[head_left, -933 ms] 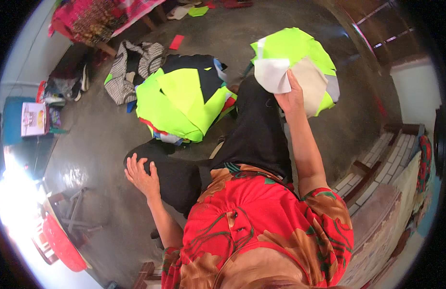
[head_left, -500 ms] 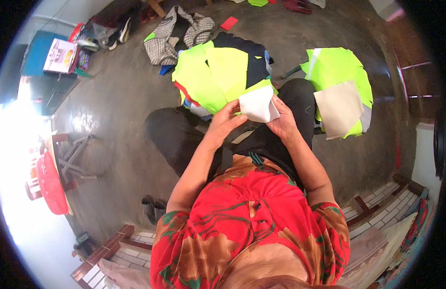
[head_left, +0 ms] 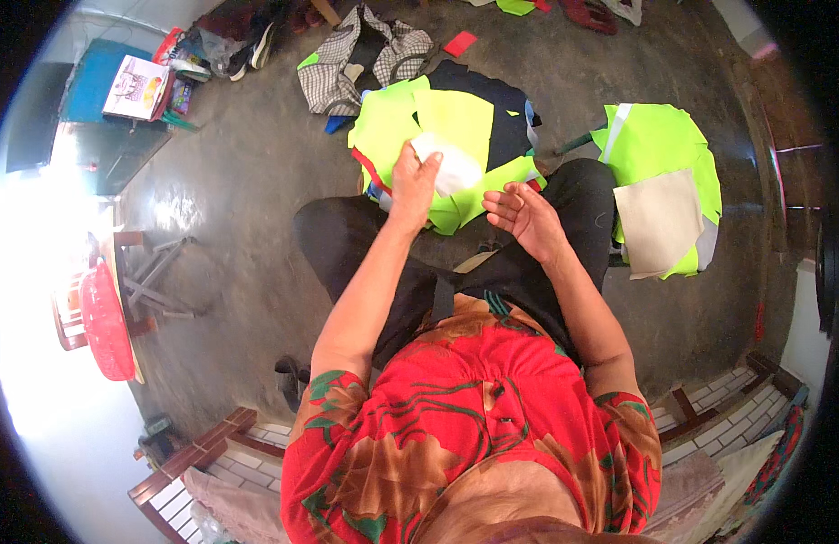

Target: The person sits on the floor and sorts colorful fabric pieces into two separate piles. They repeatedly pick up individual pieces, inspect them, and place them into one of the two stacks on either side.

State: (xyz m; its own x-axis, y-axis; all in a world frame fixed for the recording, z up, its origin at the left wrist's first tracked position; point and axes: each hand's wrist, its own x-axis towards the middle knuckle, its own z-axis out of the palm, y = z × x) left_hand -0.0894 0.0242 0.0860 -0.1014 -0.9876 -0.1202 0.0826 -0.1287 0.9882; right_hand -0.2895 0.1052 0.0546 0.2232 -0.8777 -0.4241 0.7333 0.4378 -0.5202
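Note:
My left hand [head_left: 415, 184] grips a white piece of cloth [head_left: 453, 166] by its left edge, with the thumb on top. The cloth is over a pile of bright yellow-green fabric pieces [head_left: 383, 122] in front of my knees. Apart from the cloth, my right hand [head_left: 528, 218] is held near my right knee, its fingers spread and nothing in them. Dark fabric [head_left: 512, 111] shows at the far right of the pile. To the right, a beige cloth piece [head_left: 659, 222] lies on a second yellow-green pile [head_left: 664, 136].
A checked bag [head_left: 324, 77] lies on the floor beyond the pile, near a red scrap [head_left: 459, 43]. At the left stand a wooden stool [head_left: 156, 281] and a red plastic basin [head_left: 106, 322]. A box [head_left: 136, 88] rests by a blue-green surface at far left.
The white cloth was between both hands; now only my left hand has it, moved forward over the pile. My right hand has let go and opened. The whole view has shifted slightly.

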